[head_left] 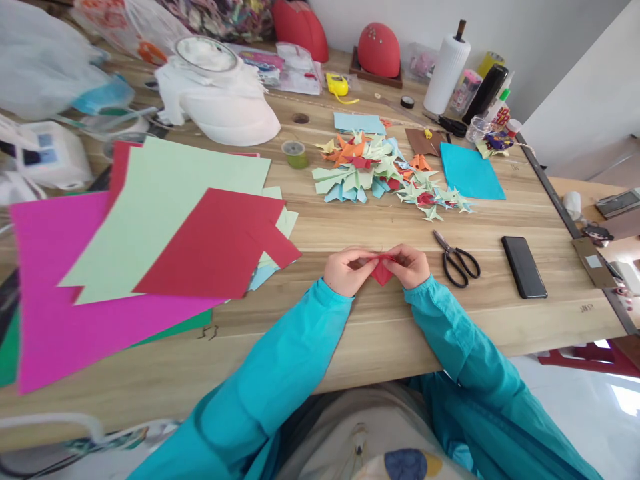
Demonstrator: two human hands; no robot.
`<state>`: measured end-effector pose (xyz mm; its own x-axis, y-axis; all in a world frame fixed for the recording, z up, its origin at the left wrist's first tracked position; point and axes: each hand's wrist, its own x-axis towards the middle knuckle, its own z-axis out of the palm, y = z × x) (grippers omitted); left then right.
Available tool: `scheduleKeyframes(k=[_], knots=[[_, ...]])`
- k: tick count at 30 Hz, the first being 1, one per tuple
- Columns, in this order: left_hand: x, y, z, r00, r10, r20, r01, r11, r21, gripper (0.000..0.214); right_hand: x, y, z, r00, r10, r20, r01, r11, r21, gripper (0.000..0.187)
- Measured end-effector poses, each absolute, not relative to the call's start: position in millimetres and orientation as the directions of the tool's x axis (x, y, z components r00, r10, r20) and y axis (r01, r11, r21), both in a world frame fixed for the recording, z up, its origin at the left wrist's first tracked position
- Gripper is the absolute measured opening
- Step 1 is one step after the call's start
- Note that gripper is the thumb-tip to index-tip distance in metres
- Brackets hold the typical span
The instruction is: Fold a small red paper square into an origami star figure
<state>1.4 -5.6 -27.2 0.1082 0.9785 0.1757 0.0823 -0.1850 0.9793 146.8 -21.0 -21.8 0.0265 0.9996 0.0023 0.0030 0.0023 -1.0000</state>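
Observation:
A small piece of folded red paper (382,274) is pinched between my two hands, just above the wooden table. My left hand (345,270) grips its left side with thumb and fingers. On the opposite side, my right hand (411,265) holds it the same way, and the paper's lower point shows below the thumbs. Black-handled scissors (456,260) lie just right of my right hand. Beyond my hands is a pile of folded paper pieces (357,170) in pale green, orange, red and light blue, several of them star-like.
Large red sheets (210,247), pale green sheets (165,180) and magenta paper (60,267) overlap on the left. A phone (524,267) lies at the right, with blue paper (473,171) behind it. A thread spool (295,155), white cap (230,113) and tape measure (337,85) sit farther back.

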Motion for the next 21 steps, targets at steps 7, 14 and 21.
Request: scheduleKeyframes(k=[7,14,21], knots=[[3.2,-6.7,-23.1,0.102,0.980,0.173,0.056,-0.179,0.982,0.013,145.3,-20.7,-22.4,0.012,1.000,-0.028,0.041,-0.029,-0.999,0.026],[1.2,-6.3,-19.3,0.143,0.964,0.223,0.114,-0.240,0.964,0.019,145.4,-21.4,-24.7,-0.046,0.999,-0.017,0.084,-0.013,-0.996,0.024],[-0.1,-6.5,-16.3,0.238,0.930,0.280,0.093,-0.308,0.947,0.011,148.1,-22.5,-28.2,-0.165,0.985,0.052,0.279,0.097,-0.955,0.019]])
